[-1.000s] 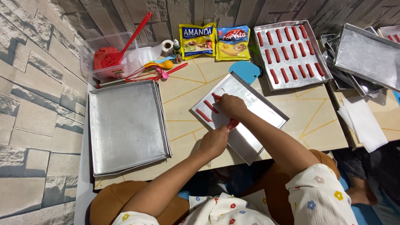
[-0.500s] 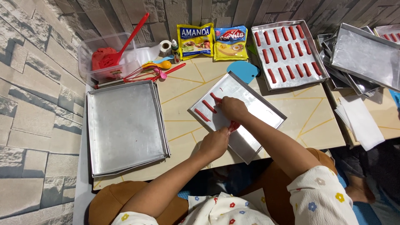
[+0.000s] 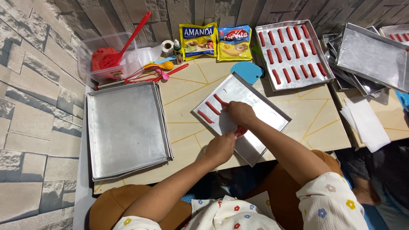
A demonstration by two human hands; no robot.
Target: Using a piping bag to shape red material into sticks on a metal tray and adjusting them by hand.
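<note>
A metal baking tray [image 3: 264, 111] lies tilted in front of me on the low table, with three red dough sticks [image 3: 211, 108] laid at its far left end. My right hand [image 3: 240, 113] rests on the tray beside the third stick, fingers curled over red dough. My left hand [image 3: 220, 148] sits at the tray's near edge, touching a lump of red dough [image 3: 240, 131] held between both hands.
A stack of bare trays [image 3: 125, 128] lies to the left. A clear tub with red dough and a red spatula [image 3: 111, 57] stands at the back left, next to two packets [image 3: 215, 40]. A filled tray [image 3: 292, 53] and more trays [image 3: 371, 57] are at the right.
My right hand has shifted slightly along the tray near the third stick; my left hand stays at the tray's near edge. The view is otherwise the same.
</note>
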